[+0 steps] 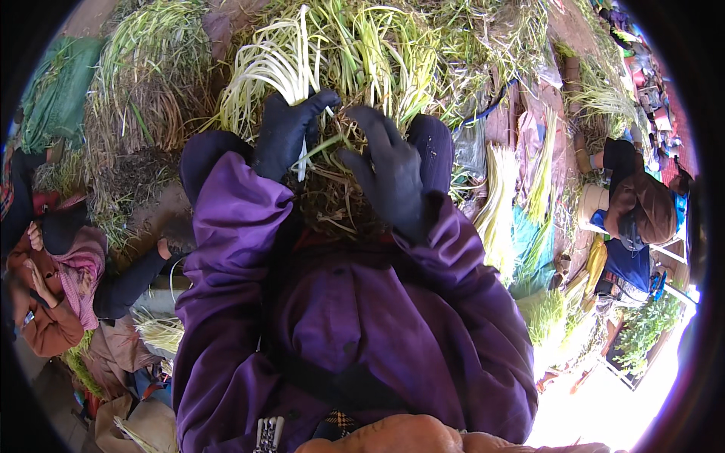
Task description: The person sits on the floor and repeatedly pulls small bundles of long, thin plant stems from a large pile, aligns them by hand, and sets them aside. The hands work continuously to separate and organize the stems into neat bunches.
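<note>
My left hand point(288, 131), in a dark glove, grips a bunch of white-stemmed leafy stalks point(291, 76), probably chives. Their white parts fan out above the thumb, and a few pale ends stick out below the fist. A single green leaf point(323, 149) slants from the bunch toward my other hand. My right hand point(393, 170), also gloved, hovers to the right with thumb and fingers spread and slightly blurred. No stalk shows clearly between its fingers. Beyond both hands lies a large heap of pale green stalks point(376, 48). Dry brown trimmings point(334, 206) lie between my knees.
Bundled pale stalks point(494, 201) lie to the right beside a teal sheet point(532, 243). A green net sack point(63, 90) and a withered heap point(150, 73) are at the far left. One person point(73, 277) sits at left, another point(640, 206) at right.
</note>
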### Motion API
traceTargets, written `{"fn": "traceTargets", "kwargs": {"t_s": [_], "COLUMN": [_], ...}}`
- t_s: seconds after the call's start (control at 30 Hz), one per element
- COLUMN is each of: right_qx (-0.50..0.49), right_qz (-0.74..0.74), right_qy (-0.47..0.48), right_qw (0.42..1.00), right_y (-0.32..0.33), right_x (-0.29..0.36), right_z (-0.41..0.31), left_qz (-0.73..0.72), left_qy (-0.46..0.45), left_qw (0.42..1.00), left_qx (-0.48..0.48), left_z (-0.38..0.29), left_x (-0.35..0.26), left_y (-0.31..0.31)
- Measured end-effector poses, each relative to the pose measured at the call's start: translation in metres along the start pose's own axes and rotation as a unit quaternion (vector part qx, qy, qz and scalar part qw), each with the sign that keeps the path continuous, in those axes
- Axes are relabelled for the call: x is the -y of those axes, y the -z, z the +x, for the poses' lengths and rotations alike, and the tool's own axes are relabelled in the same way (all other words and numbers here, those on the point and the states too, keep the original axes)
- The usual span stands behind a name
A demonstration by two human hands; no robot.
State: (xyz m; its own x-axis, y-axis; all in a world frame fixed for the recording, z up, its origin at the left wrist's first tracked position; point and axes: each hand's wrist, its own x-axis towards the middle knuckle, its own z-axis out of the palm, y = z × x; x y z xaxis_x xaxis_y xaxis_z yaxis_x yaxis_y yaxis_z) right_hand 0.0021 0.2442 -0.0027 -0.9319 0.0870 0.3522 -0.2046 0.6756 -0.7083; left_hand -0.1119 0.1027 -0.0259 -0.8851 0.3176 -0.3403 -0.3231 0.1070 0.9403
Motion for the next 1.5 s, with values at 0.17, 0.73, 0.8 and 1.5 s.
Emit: {"fn": "traceTargets", "kwargs": {"t_s": [0.17, 0.73, 0.8, 1.5], "right_qx": [0.075, 0.180, 0.163, 0.165], "right_qz": [-0.081, -0.235, -0.244, -0.199], "right_qy": [-0.027, 0.149, 0.155, 0.090], "right_qw": [0.994, 0.943, 0.943, 0.962], "right_y": [-0.022, 0.015, 0.017, -0.046], "right_x": [-0.012, -0.048, -0.045, -0.005], "right_z": [0.029, -0.040, -0.040, -0.029], "left_qz": [-0.073, -0.279, -0.273, -0.293], "left_qy": [-0.038, -0.110, -0.107, -0.129], "left_qw": [0.994, 0.954, 0.956, 0.947], "left_qx": [-0.065, 0.005, -0.007, -0.018], "left_z": [-0.001, 0.006, 0.007, -0.049], "left_x": [0.002, 0.007, 0.006, 0.014], "left_y": [0.000, 0.039, 0.040, 0.076]}}
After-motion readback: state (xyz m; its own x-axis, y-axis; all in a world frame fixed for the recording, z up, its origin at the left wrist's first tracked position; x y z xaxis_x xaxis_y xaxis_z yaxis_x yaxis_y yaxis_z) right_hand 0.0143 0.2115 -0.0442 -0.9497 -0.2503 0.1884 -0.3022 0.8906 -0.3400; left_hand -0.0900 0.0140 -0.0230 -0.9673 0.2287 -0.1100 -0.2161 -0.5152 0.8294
